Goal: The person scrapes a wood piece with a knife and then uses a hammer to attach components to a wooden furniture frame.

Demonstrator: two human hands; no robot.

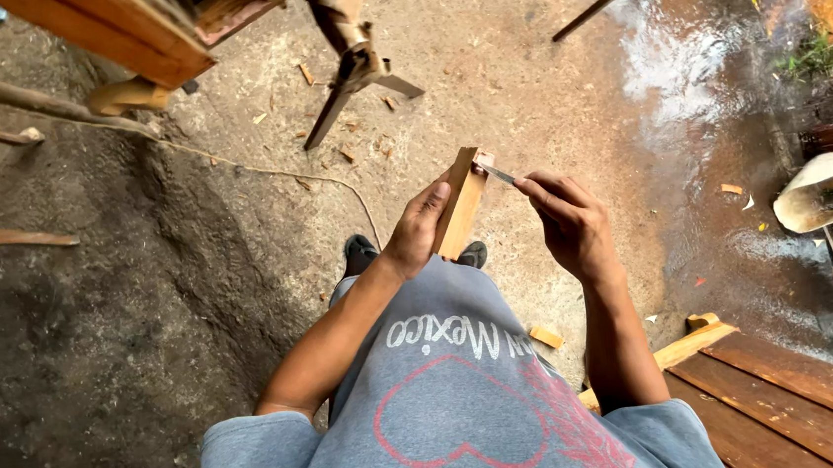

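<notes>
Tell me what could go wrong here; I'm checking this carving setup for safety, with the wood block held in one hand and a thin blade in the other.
1. The thin blade meets the wood block close to the left hand; a slip could cut its fingers.
2. The block is held in the air above the person's feet, unsupported, so it may twist or drop.
3. The wet ground beside the right hand looks slippery.

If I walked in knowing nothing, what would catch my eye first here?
Right in the middle, the left hand grips a flat tan wooden block held upright, while the right hand presses a thin metal blade to its top end. Pale wood chips lie scattered on the dirt floor beyond, and reddish-brown wooden planks sit at the lower right.
</notes>
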